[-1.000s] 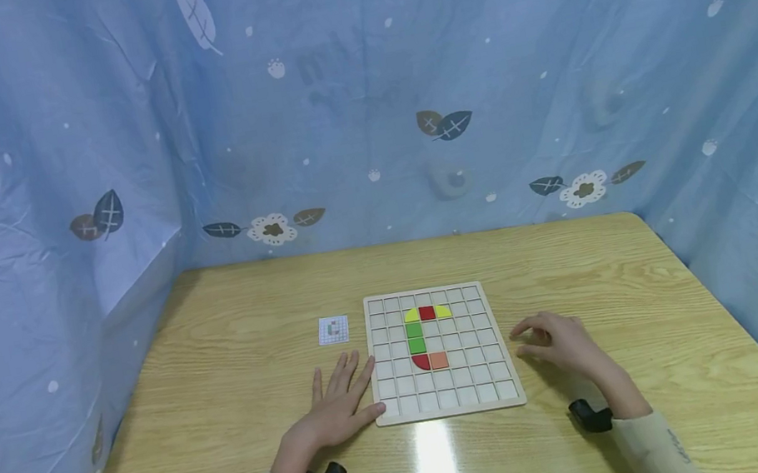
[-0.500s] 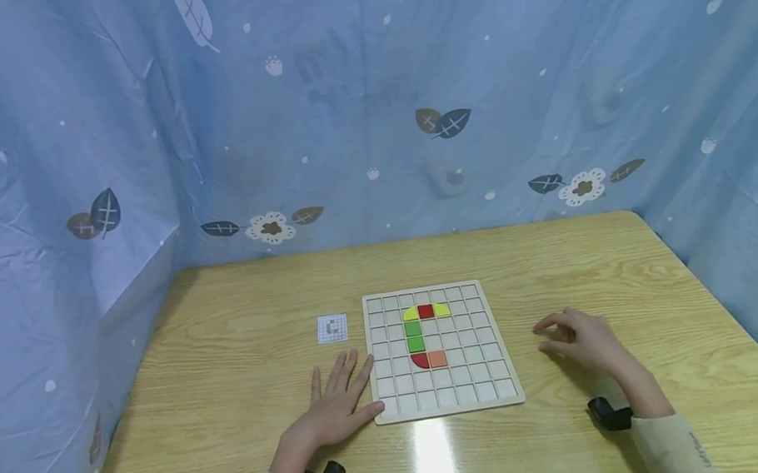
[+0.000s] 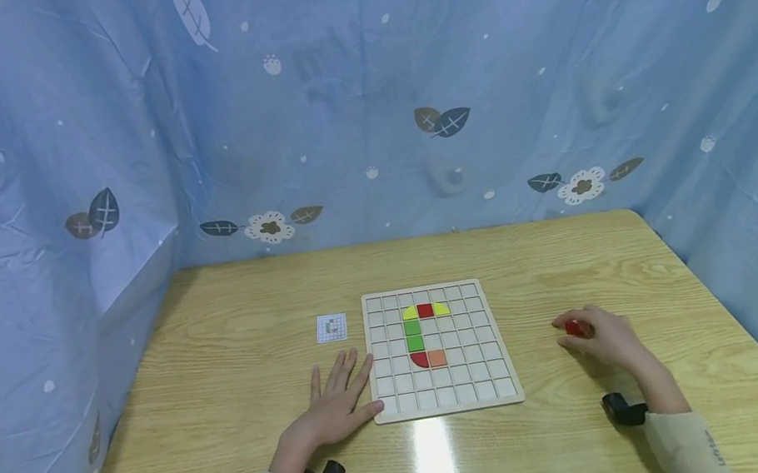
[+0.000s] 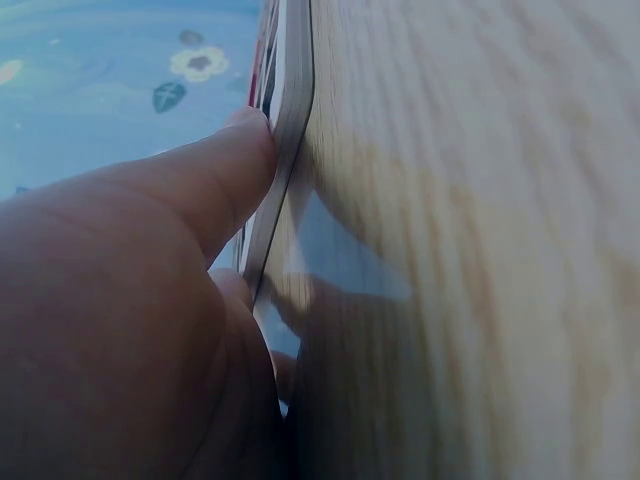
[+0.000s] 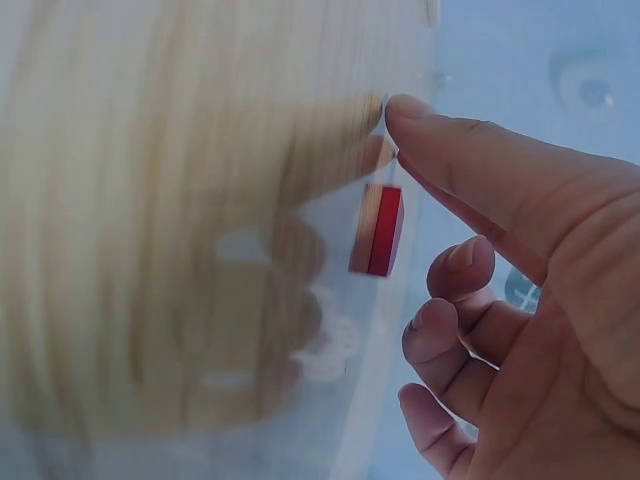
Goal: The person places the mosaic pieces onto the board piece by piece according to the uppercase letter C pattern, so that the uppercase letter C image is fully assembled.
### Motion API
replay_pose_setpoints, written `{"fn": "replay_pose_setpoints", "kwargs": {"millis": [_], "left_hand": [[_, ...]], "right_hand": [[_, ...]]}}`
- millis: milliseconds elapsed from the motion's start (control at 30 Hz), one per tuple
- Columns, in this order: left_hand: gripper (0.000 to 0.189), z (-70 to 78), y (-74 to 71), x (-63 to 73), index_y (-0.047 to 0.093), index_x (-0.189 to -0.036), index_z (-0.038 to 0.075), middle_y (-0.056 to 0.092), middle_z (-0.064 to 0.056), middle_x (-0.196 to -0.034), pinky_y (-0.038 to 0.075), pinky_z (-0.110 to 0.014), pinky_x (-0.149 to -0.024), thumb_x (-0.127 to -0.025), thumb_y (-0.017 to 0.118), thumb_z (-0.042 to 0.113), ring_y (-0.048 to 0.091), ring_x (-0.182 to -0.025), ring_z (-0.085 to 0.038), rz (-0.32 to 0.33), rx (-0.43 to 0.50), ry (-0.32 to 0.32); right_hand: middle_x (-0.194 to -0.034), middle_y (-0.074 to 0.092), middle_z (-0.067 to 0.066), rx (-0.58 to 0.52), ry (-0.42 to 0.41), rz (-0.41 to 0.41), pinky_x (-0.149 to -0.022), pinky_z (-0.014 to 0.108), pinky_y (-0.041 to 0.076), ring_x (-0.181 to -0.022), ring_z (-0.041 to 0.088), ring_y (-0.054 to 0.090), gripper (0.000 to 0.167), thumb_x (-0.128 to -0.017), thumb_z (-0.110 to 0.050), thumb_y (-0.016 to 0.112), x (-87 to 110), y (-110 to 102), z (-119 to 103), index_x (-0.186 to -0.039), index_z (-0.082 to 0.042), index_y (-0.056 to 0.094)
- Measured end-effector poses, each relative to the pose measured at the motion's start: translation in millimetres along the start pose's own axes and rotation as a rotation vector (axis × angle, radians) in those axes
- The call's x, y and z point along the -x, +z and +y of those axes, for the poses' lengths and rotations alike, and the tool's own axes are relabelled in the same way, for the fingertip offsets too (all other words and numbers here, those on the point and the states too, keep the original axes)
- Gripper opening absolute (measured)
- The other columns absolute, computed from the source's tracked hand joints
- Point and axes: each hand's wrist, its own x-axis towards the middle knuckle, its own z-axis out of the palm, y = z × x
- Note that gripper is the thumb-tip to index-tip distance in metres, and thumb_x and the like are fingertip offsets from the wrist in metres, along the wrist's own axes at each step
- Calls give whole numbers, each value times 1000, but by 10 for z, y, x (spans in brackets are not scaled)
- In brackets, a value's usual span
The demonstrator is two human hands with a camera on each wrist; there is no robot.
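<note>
In the head view, my left hand (image 3: 334,415) lies with spread fingers beside the wooden grid board (image 3: 486,403); thumb and forefinger reach its left edge. The left wrist view shows the thumb (image 4: 235,165) on the board's rim. Colored tiles form a C shape on the grid: yellow rounded pieces, a dark red square (image 3: 426,310), green squares (image 3: 414,335), a red rounded piece (image 3: 419,360) and an orange square (image 3: 437,358). Right of the board, my right hand (image 3: 610,335) bends loosely over a loose red tile (image 5: 382,230). That tile stays apart from the fingertips on the table.
A small printed card (image 3: 331,328) with a colored grid pattern lies left of the board. The wooden table (image 3: 233,313) ends at a blue patterned curtain (image 3: 353,89) at the back and sides. Black wrist cameras sit below both hands.
My right hand has moved rightward, away from the board, and a red tile now shows between its thumb and fingers. The left hand and the tiles on the board stay put.
</note>
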Motion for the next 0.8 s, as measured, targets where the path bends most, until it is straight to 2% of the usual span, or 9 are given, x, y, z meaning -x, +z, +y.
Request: {"fn": "replay_pose_setpoints", "kwargs": {"millis": [300,500,733,800], "left_hand": [[73,-16,8,-6,12,-150,15,2,-15,-156,-16,-59,-105,-94,40,53,-7,-142,-32,9,10,6],[74,-32,32,-19,9,-150,20,0,-10,-157,-17,-57,-106,-93,40,55,-9,-143,-28,0,-12,-18],[72,-2,4,-8,14,-150,13,4,-15,-156,-16,-60,-105,-94,44,49,-5,-142,-33,4,10,-1],[73,-3,3,-9,12,-150,15,2,-14,-156,-17,-59,-105,-94,42,50,-7,-143,-32,-3,4,-9]], "right_hand": [[-73,47,-1,-29,17,-19,-63,34,18,-64,11,38,29,-81,-24,72,23,-69,108,-107,-14,68],[-74,46,-2,-2,-3,-40,-63,34,18,-66,11,37,33,-80,-23,72,46,-121,184,-111,-14,66],[-79,51,-1,-3,-39,-65,-65,35,20,-67,8,38,35,-81,-24,71,62,-180,239,-114,-13,65],[-79,51,-1,-7,-40,-66,-65,35,20,-67,7,38,34,-81,-22,71,63,-191,247,-113,-13,66]]}}
